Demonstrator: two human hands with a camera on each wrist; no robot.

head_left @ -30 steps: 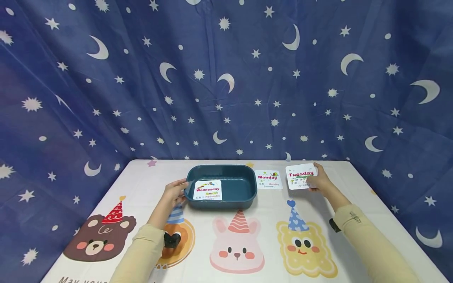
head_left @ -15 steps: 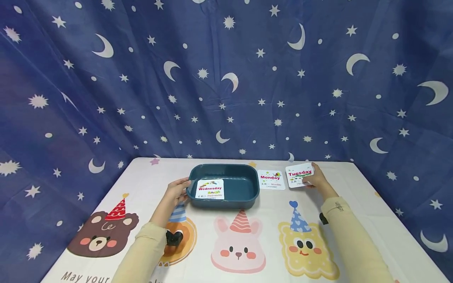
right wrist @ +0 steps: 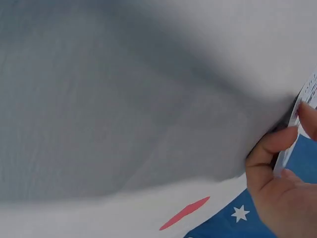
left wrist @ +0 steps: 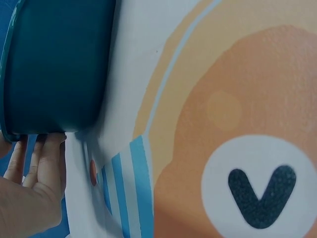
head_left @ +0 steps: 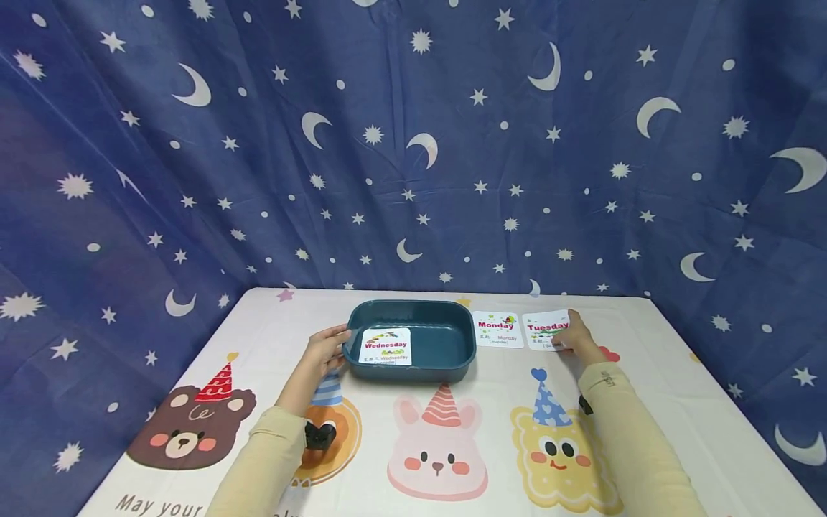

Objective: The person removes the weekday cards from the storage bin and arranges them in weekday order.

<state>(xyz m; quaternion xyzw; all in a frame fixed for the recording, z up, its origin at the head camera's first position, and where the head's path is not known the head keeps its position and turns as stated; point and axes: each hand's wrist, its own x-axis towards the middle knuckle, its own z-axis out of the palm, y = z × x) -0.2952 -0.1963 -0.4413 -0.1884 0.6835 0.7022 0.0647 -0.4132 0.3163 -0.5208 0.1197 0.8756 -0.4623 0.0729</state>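
Note:
My left hand point(head_left: 325, 350) grips the left end of a dark teal plastic bin point(head_left: 446, 346), thumb at the rim and fingers against the outside of the wall, as the left wrist view shows. Inside the bin lies a white "Wednesday" card point(head_left: 385, 347), toward its left. My right hand point(head_left: 579, 339) pinches the right edge of a white "Tuesday" card point(head_left: 541, 327) between thumb and fingers. In the right wrist view this card point(right wrist: 311, 95) is seen nearly edge-on, tilted. To its left a "Monday" card point(head_left: 497, 330) lies flat between it and the bin.
A white tablecloth point(head_left: 433, 431) with printed party animals covers the table. Behind and at both sides hangs a dark blue curtain point(head_left: 388, 158) with moons and stars. Black straps sit on both wrists.
My right hand has lowered the Tuesday card to the table beside the Monday card. My left hand keeps its hold on the bin. The head view has shifted slightly.

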